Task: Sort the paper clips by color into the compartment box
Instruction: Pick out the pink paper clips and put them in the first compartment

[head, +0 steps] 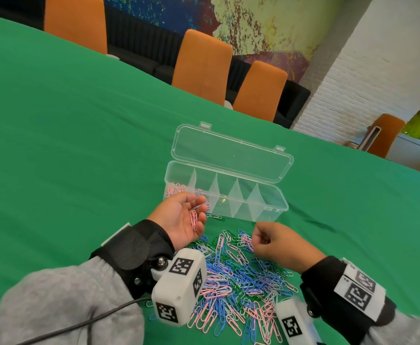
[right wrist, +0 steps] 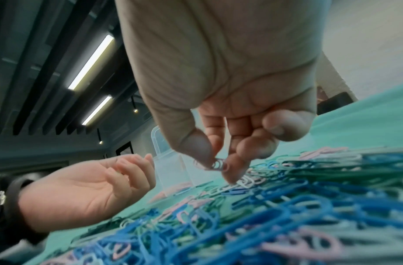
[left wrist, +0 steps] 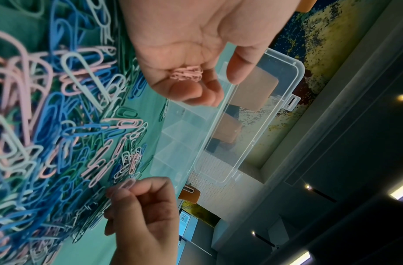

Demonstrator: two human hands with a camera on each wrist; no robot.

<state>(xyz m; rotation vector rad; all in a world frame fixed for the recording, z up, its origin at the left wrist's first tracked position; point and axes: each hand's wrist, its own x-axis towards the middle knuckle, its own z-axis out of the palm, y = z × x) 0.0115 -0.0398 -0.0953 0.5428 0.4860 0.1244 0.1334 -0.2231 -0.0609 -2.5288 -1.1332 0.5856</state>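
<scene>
My left hand (head: 194, 210) lies palm up just in front of the box's left end, its fingers curled round a few pink paper clips (head: 194, 220) cupped in the palm (left wrist: 187, 74). At the far edge of the mixed pile (head: 236, 277) of pink, blue, green and white clips, my right hand (head: 255, 241) pinches a pink clip (right wrist: 215, 165) between thumb and forefinger. The clear compartment box (head: 253, 210) stands open behind both hands, lid (head: 231, 153) folded back. More pink clips (head: 176, 189) lie in its leftmost compartment; the other compartments look empty.
Green cloth (head: 79, 145) covers the whole table. A stray green clip (head: 215, 217) lies between the box and the pile. Orange chairs (head: 201, 61) line the far edge. A cable (head: 79, 324) trails from my left wrist camera.
</scene>
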